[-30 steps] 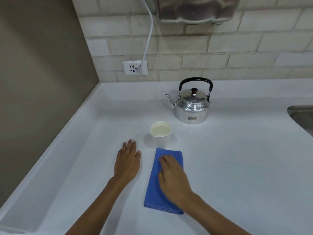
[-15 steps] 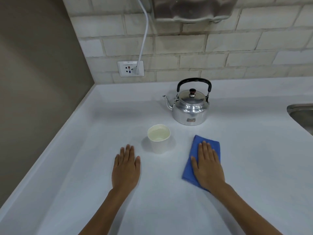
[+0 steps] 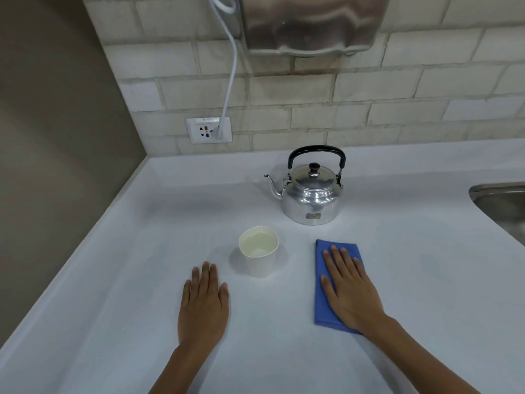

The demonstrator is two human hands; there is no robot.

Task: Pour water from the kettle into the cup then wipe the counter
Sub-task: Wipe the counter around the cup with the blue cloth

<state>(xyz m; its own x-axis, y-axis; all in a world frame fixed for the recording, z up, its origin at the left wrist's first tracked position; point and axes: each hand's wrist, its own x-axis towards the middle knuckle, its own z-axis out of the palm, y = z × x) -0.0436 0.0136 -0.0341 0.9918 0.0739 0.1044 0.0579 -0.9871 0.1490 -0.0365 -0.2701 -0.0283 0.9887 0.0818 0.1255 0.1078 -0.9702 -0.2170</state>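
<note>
Wiping stage, head view. The right hand (image 3: 350, 291) lies flat, fingers spread, palm pressing the folded blue cloth (image 3: 322, 282) onto the white surface (image 3: 426, 280); its grip is open, not curled round the cloth. The left hand (image 3: 203, 307) lies flat and empty on the surface, grip likewise open, near the cup (image 3: 259, 251). The cup stands upright between the two hands, apparently holding water, so the pour is judged complete. The kettle (image 3: 311, 191) stands upright behind it, lid on, spout pointing left, apart from both cup and cloth.

Risks, as judged from this layout. The cup looks light and is near the cloth's left edge; a leftward stroke could strike its wall and tip it, wetting the surface again. A forward stroke could push the cloth into the kettle's base. Because the cloth is only pressed, not gripped, it may bunch or slip under the palm. The sink (image 3: 500, 206) at right limits a long rightward stroke.
</note>
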